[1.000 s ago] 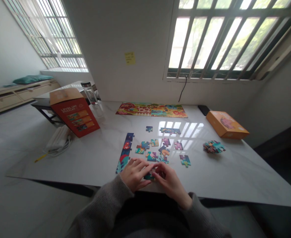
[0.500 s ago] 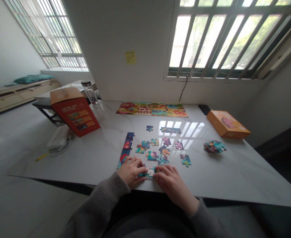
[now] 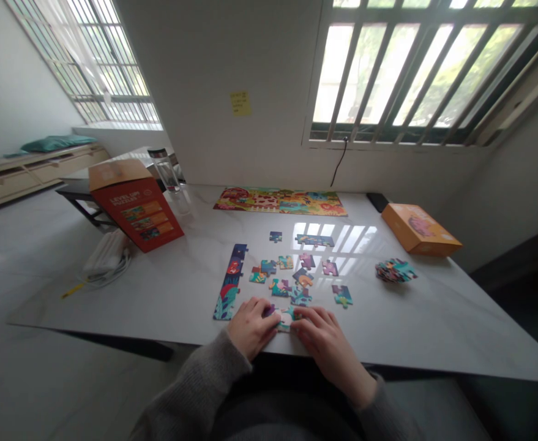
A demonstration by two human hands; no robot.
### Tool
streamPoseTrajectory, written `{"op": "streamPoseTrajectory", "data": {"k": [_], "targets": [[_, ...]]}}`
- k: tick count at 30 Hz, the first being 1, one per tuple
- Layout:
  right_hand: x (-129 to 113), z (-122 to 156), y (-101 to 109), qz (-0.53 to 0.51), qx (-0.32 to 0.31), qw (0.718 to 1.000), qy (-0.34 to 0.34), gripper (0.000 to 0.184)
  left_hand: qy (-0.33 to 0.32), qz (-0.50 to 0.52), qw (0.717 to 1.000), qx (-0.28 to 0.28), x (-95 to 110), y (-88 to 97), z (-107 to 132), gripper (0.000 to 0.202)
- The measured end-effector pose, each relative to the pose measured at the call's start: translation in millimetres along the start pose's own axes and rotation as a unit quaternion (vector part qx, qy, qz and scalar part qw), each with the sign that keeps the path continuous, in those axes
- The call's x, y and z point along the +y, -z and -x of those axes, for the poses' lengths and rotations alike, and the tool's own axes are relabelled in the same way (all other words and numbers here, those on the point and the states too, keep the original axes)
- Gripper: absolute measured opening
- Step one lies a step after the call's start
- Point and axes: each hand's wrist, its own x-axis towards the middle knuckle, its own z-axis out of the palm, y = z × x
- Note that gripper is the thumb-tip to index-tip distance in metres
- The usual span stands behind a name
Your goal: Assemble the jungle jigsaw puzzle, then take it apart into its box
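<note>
Near the front edge of the table, both my hands are on joined puzzle pieces (image 3: 286,318), white and teal in the part that shows. My left hand (image 3: 253,324) has its fingers curled over the left end, and a bit of purple peeks out beside them. From the other side my right hand (image 3: 321,331) grips the right end with bent fingers. Their outer ends are hidden under my fingers. Just left of my left hand lies a joined puzzle strip (image 3: 231,283) in blue, red and teal. Loose puzzle pieces (image 3: 280,287) are scattered beyond my fingertips.
A short joined strip (image 3: 314,240) lies farther back, and a finished puzzle (image 3: 280,201) by the wall. To the right are a pile of pieces (image 3: 395,271), an orange box (image 3: 420,229) and a black phone-like object (image 3: 377,202). A red box (image 3: 138,208) stands left, near a glass bottle (image 3: 165,170).
The seam gap between the white pieces has closed. Both hands have shifted slightly right with them, and my left hand has uncovered the lower end of the left strip.
</note>
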Motion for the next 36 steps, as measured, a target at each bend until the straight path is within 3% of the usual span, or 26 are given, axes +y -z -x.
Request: {"op": "streamPoseTrajectory", "data": {"k": [7,13,18,22,25,29,36], "targets": [[4.3,5.5,-4.1,-0.003,0.010,1.000,-0.008,0.019,-0.017,-0.005,1.000,0.025,6.9,-2.2,5.0,0.029],[2.9,4.9,-2.5,0.001,0.019,1.000,0.004,0.019,-0.024,0.072,0.996,0.054,10.9,1.8,6.4,0.035],[4.3,5.7,-2.9,-0.010,0.015,1.000,0.001,0.019,0.063,0.037,0.983,0.166,-23.2,31.4,15.7,0.028],[5.7,7.8,-5.6,0.001,0.026,1.000,0.004,0.021,0.128,0.017,0.978,0.164,-71.1,44.4,31.0,0.023],[2.6,8.4,-7.0,0.015,0.047,0.998,0.030,0.030,0.163,0.066,0.969,0.173,-95.1,44.5,39.4,0.024],[-9.3,4.5,-5.2,0.023,0.032,0.996,0.083,0.037,0.198,0.125,0.959,0.158,-100.6,40.3,41.9,0.023],[-17.7,-1.0,2.7,0.013,-0.003,0.996,0.088,0.033,0.171,0.052,0.979,0.094,-95.3,36.3,40.0,0.024]]}}
